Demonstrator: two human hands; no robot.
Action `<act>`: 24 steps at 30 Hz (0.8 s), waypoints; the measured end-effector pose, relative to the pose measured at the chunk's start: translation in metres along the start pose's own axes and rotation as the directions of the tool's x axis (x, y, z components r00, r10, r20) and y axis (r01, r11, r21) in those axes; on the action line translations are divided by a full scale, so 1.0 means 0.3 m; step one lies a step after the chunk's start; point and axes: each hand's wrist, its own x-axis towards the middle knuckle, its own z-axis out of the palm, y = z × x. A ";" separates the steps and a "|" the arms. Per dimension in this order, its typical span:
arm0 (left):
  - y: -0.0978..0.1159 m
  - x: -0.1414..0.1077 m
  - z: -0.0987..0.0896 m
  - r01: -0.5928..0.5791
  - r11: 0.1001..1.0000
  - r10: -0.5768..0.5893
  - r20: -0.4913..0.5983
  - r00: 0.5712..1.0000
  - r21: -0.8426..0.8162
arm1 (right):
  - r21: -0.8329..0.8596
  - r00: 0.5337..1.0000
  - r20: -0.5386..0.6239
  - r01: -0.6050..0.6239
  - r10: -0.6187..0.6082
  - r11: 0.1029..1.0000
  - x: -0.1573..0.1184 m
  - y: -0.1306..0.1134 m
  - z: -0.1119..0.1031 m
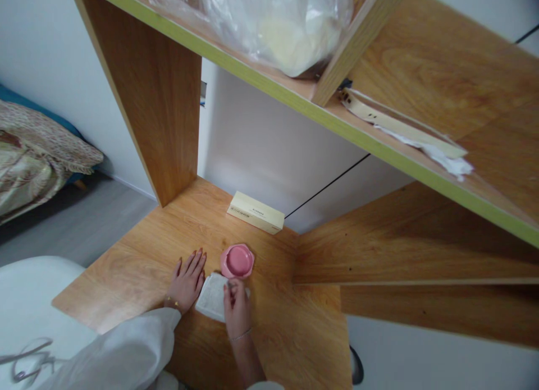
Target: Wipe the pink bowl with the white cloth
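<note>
My left hand (187, 283) lies flat on the wooden desk (168, 238), its fingers stretched out beside a folded pale grey cloth (211, 297). Over the right side of that cloth, my right hand (238, 311) is closed in a pinch. Something small and dark may be at its fingertips, but I cannot make it out. Just beyond the cloth sits a pink dish (239, 261) with a round hollow and an angular rim. My right fingertips are close to the dish's near edge.
A long cream box (256, 212) stands at the desk's back edge. Overhead runs a wooden shelf (269, 92), bearing a clear plastic bag (290, 31) and a long pale strip (400, 123) with white paper. A white round surface (33, 300) with a cable (31, 359) is at left.
</note>
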 end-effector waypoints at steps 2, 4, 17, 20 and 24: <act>0.001 0.005 -0.007 0.008 1.000 -0.008 0.001 1.000 -0.013 | -0.109 0.997 0.071 0.051 -0.043 0.993 -0.027 -0.007 0.012; 0.007 0.017 -0.022 0.041 0.998 -0.041 -0.002 0.999 -0.037 | -0.231 0.991 0.122 0.081 -0.054 0.970 -0.047 -0.007 0.020; 0.190 0.204 -0.133 0.201 0.963 -0.137 0.314 0.940 -0.182 | -0.342 0.991 0.133 0.033 0.014 0.939 -0.079 0.033 0.007; 0.199 0.221 -0.131 0.223 0.958 -0.135 0.405 0.904 -0.180 | -0.329 0.991 0.128 0.015 0.029 0.944 -0.088 0.041 0.002; 0.234 0.237 -0.140 0.242 0.952 -0.128 0.471 0.873 -0.190 | -0.311 0.988 0.140 -0.018 0.064 0.950 -0.090 0.037 0.000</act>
